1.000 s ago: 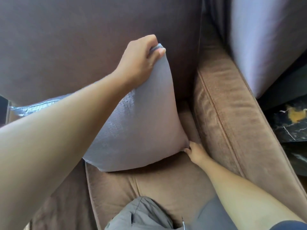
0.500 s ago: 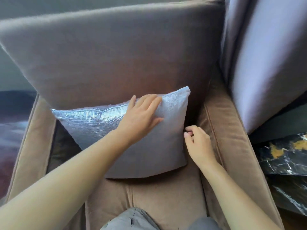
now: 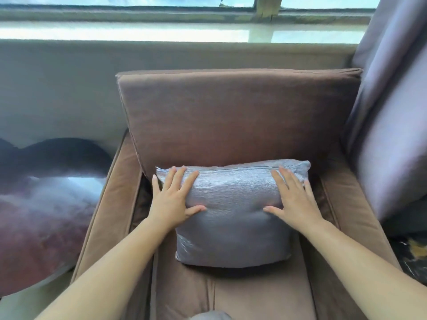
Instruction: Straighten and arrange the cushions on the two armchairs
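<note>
A silvery grey square cushion (image 3: pixel 233 218) stands upright on the seat of a brown armchair (image 3: pixel 231 116), leaning against the chair's back cushion and roughly centred. My left hand (image 3: pixel 172 199) lies flat with spread fingers on the cushion's upper left side. My right hand (image 3: pixel 292 199) lies flat the same way on its upper right side. Neither hand grips the fabric; both palms press on the front face. Only one armchair is in view.
A round dark glossy table (image 3: pixel 41 204) stands to the left of the armchair. A grey-purple curtain (image 3: pixel 392 112) hangs at the right, over a dark marble surface (image 3: pixel 413 255). A window sill (image 3: pixel 161 31) runs behind the chair.
The cushion went from tilted and held by its corners to upright and centred against the backrest. Both hands let go of the corners and now rest flat on its front. The view pulled back.
</note>
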